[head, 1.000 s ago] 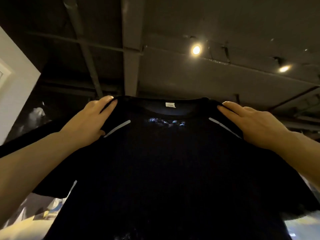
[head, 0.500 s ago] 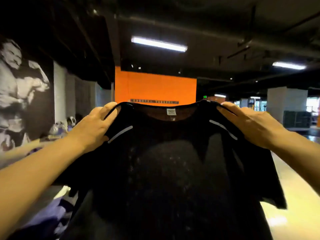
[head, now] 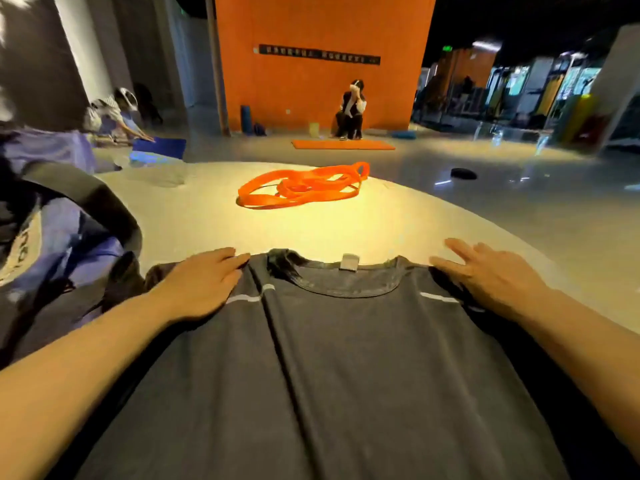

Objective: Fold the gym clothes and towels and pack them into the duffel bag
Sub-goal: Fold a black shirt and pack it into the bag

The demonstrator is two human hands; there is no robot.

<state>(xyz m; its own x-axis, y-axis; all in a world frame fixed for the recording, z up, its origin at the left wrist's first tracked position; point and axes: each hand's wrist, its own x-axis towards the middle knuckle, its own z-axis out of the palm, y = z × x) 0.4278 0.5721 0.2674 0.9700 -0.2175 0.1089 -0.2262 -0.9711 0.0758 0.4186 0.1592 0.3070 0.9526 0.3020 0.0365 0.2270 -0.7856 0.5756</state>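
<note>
A dark grey T-shirt [head: 346,368] lies spread on the pale round table [head: 346,226], its collar pointing away from the person and a small white label showing inside the neckline; a long crease runs down the cloth left of the collar, and a short pale stripe marks each shoulder; the left hand [head: 204,282] rests flat on the left shoulder of the shirt, fingers straight and together, its grip released and holding nothing; the right hand [head: 485,271] lies on the right shoulder with fingers straight and slightly spread, their tips reaching past the shirt's edge over the bare table, its grip likewise released; both forearms reach in from the near corners along the shirt's sides; to the left, just beside the shirt's left sleeve, sits the blue and black duffel bag [head: 52,244] with a broad dark strap arching over it; further back on the table, well apart from the shirt, lies a loose coil of orange resistance band [head: 301,187]; beyond the table a person sits against an orange wall [head: 322,91] behind an orange mat [head: 343,144] on the floor.
</note>
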